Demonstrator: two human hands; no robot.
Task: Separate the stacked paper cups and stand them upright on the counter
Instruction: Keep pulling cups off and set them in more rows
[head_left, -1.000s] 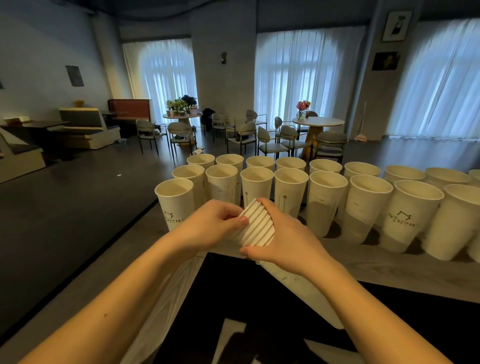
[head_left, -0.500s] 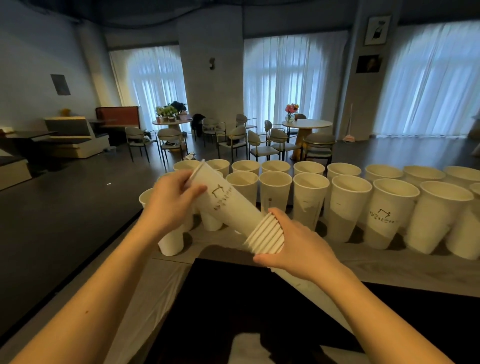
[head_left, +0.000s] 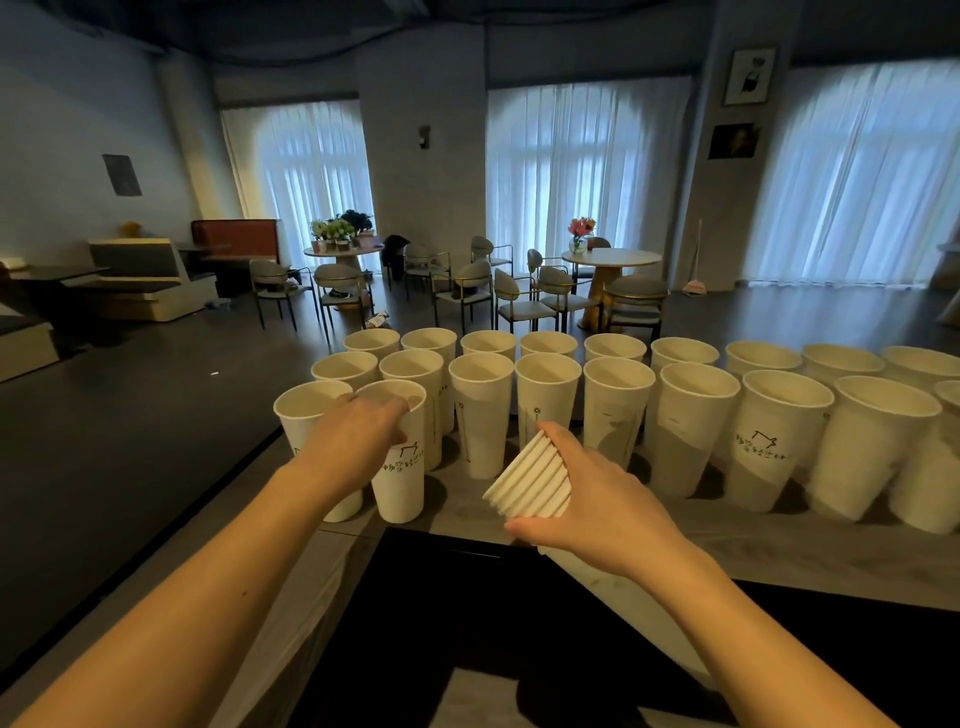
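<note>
Paper cups, white with a small printed mark, are found standing upright in rows along the grey table (head_left: 779, 551), rims up and packed close, some touching. Roughly twenty can be counted, the far right ones being cut off by the frame edge. One further cup (head_left: 400, 467) is seen at the near left corner of the group, its base on or just at the table surface; contact cannot be confirmed. It is grasped at the rim by the left hand (head_left: 358, 441), fingers curled over the lip. The nested stack (head_left: 530, 486) is clasped from the side by the right hand (head_left: 587, 499), held tilted above the near table edge with the rims pointing left and up. About seven or eight rims are visible in it; the lower part is hidden behind the palm.

Progress is judged as well advanced: most cups are set out, one is being placed, and the cups in the stack are left to separate.

Free table surface is judged scarce at the left corner, where the table edge lies just beside the placed cup; a knock there could topple neighbours. A dark recess (head_left: 467, 623) lies directly below the hands. Chairs, round tables with flowers and curtained windows are noted well beyond, clear of the work.
</note>
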